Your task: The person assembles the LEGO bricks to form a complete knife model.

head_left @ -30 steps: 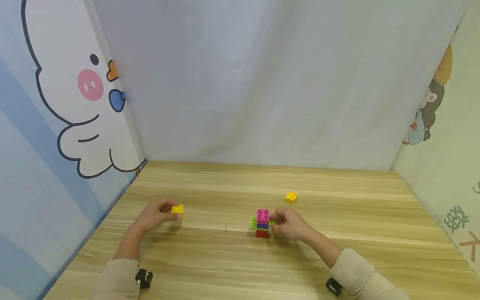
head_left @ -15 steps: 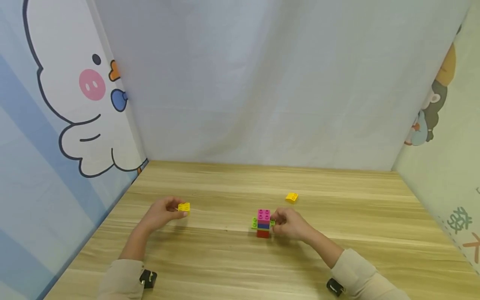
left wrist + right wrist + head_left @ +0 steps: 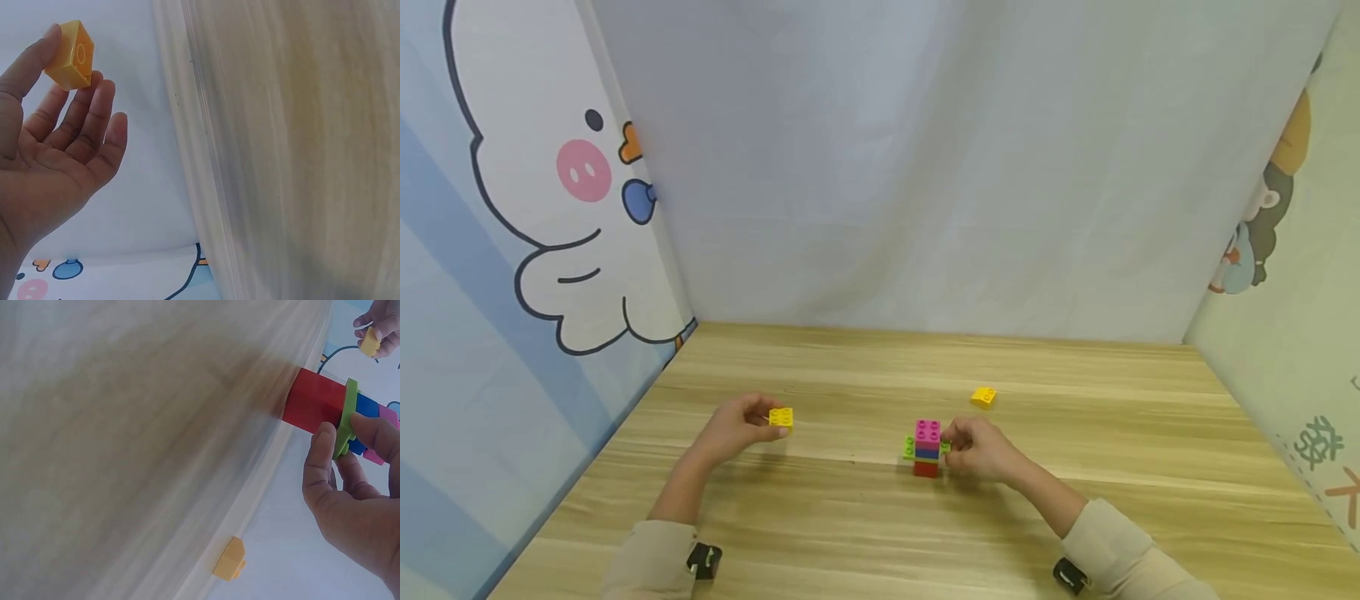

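My left hand pinches a yellow toy building brick between thumb and fingers, above the left-middle of the table. In the left wrist view the brick's hollow underside shows. A small brick tower stands upright on the table, right of centre. From the bottom it has a red brick, a flat lime-green plate jutting out on both sides, a blue brick and a pink brick on top. My right hand pinches the plate's right end from beside the tower.
A second yellow brick, with a sloped side, lies on the wooden table behind the right hand. A pale curtain hangs along the far edge. Printed cloth panels close off the left and right sides.
My left hand has moved to the right with the yellow brick, closer to the tower. The right hand and the tower have stayed in place.
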`<state>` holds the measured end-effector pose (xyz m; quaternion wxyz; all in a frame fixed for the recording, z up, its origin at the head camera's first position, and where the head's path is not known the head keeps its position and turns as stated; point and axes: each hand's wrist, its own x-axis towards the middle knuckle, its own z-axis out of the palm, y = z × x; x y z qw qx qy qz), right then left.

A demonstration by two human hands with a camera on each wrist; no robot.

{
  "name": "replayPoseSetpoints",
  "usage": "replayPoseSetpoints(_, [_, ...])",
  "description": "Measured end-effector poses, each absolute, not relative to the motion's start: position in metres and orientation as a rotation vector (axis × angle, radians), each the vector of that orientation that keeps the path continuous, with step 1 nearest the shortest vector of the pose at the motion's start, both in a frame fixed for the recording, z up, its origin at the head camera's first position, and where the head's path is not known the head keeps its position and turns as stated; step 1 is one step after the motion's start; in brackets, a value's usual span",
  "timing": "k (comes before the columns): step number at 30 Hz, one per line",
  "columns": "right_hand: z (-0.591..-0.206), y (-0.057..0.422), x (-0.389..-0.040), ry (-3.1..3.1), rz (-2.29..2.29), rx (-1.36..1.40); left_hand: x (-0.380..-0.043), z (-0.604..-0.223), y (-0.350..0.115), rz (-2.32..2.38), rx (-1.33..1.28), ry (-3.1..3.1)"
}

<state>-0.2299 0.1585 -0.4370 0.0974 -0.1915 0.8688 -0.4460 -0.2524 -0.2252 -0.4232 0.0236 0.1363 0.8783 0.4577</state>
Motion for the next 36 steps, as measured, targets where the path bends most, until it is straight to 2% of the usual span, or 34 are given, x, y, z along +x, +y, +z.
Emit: replayPoseSetpoints(36, [-0.43,0.156,-0.226,2.595,-1.286,-0.53,-0.246,-0.417,-0.184,1.533,0.52,2.665])
